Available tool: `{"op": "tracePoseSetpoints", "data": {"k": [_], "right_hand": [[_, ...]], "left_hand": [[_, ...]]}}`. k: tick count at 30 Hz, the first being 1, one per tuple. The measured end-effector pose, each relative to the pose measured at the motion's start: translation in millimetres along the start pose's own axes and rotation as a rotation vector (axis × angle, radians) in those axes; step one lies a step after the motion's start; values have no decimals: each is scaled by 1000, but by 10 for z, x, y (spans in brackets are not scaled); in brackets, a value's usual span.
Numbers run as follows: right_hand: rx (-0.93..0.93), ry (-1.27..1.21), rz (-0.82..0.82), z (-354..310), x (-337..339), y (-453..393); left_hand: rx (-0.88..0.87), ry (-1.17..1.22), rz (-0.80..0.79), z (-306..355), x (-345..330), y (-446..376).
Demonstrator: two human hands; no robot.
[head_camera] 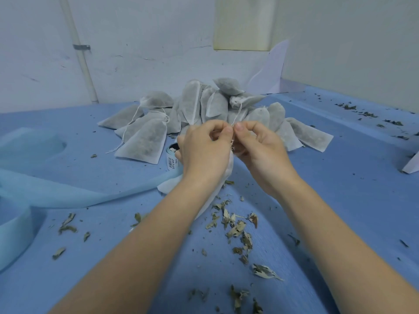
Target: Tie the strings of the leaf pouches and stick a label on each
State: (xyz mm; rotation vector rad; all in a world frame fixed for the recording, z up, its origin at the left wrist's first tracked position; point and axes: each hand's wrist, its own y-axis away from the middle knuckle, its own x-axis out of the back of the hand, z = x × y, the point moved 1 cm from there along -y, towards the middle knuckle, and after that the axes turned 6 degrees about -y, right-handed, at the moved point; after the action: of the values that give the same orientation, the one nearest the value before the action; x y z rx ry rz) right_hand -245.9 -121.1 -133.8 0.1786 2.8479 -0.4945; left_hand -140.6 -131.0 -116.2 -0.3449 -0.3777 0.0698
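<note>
My left hand [204, 148] and my right hand [256, 146] meet above the blue table [340, 200], fingertips together. Each pinches the thin white string [237, 114] of a white leaf pouch [217, 189] that hangs below them, mostly hidden behind my left wrist. Behind my hands lies a heap of filled leaf pouches [204, 105] with loose strings. A roll of labels [172, 158] with a barcode label showing stands just left of my left hand, partly hidden by it.
A light blue strip of label backing [68, 191] trails from the roll across the left of the table. Dried leaf bits [235, 227] lie scattered in front of me and at the far right. White walls and a pipe [81, 60] stand behind.
</note>
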Motion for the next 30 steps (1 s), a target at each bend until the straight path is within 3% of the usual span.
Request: {"op": "tracePoseSetpoints", "data": {"k": [8, 15, 21, 23, 26, 28, 30], "right_hand": [[121, 147, 152, 10, 61, -7], [158, 274, 127, 2, 82, -13], [93, 137, 344, -12, 162, -34], [52, 30, 454, -8, 189, -47], [30, -127, 598, -6, 223, -53], [40, -156, 674, 5, 247, -63], [52, -125, 720, 31, 270, -73]], "left_hand": [[-87, -359, 130, -21, 3, -8], [-103, -359, 222, -63, 95, -91], [-116, -98, 71, -89, 63, -89], [-8, 18, 12, -95, 72, -98], [216, 232, -205, -96, 46, -70], [269, 323, -351, -110, -16, -10], [286, 306, -397, -127, -75, 34]]}}
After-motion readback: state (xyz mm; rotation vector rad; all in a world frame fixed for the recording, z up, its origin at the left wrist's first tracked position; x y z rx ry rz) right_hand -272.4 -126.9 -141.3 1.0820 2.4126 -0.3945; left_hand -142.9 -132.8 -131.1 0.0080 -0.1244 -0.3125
